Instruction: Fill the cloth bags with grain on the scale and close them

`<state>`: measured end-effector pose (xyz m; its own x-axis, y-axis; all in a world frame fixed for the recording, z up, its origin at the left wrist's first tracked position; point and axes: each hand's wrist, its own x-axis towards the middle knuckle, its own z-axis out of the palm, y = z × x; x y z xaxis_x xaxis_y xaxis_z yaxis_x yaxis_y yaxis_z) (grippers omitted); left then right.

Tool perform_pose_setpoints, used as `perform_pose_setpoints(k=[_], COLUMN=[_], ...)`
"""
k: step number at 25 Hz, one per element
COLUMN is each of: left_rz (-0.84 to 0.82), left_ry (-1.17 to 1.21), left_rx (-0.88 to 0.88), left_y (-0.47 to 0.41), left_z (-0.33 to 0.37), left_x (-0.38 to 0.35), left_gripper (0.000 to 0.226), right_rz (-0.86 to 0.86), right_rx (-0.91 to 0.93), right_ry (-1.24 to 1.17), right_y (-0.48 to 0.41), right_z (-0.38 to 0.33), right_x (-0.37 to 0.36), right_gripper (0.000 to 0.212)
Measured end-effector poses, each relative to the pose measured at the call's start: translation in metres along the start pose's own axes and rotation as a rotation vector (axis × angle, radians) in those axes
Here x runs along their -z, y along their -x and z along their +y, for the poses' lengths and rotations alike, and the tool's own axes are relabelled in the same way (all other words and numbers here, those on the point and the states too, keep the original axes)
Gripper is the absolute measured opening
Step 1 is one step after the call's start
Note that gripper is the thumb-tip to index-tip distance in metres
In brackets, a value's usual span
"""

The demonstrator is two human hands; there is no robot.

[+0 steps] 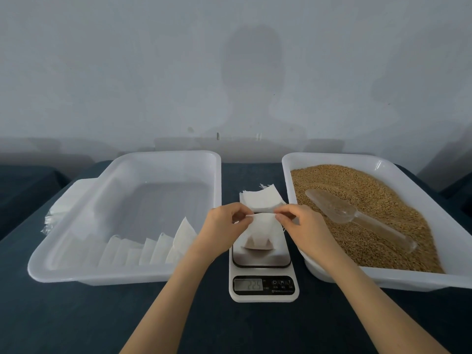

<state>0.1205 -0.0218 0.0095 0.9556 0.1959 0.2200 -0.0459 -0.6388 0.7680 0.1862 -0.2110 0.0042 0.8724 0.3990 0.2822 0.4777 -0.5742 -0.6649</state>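
Broadly, the dark bench (76, 315) carries two white trays. The left tray (122, 278) holds filled bags (155, 247) standing in a row along its near wall. The right tray (383, 282) holds grain (357, 180) with a clear scoop (357, 215) lying on it. Between them, near, sits the scale (264, 295), its display lit but blurred. The bag (260, 231) stands on its plate, grain showing dark through its bottom, with spare bags (260, 199) stacked just beyond.

This looks like the closing step. Keep the bag upright on the plate, hold the mouth taut and level, and pull both ends evenly so nothing spills.

The left hand (222, 226) pinches the mouth's left end and the right hand (304, 226) its right end. Their fingers are curled, and the hands are near each other but apart.
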Motion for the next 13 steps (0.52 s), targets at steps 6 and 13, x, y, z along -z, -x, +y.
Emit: perform_pose_setpoints(k=[6,13], left_rz=[-0.006,0.006], left_ry=[0.004,0.004], left_rx=[-0.002,-0.017], left_y=[-0.0001,0.0001], left_z=[-0.0010,-0.0017], left_x=[-0.0003,-0.0009], left_gripper=[0.007,0.007], right_rz=[0.000,-0.004], right_rx=[0.002,0.012], right_ry=[-0.003,0.009], right_y=[0.0005,0.0002], right_z=[0.0020,0.0021], right_x=[-0.0007,-0.0008], right_gripper=[0.016,0.016])
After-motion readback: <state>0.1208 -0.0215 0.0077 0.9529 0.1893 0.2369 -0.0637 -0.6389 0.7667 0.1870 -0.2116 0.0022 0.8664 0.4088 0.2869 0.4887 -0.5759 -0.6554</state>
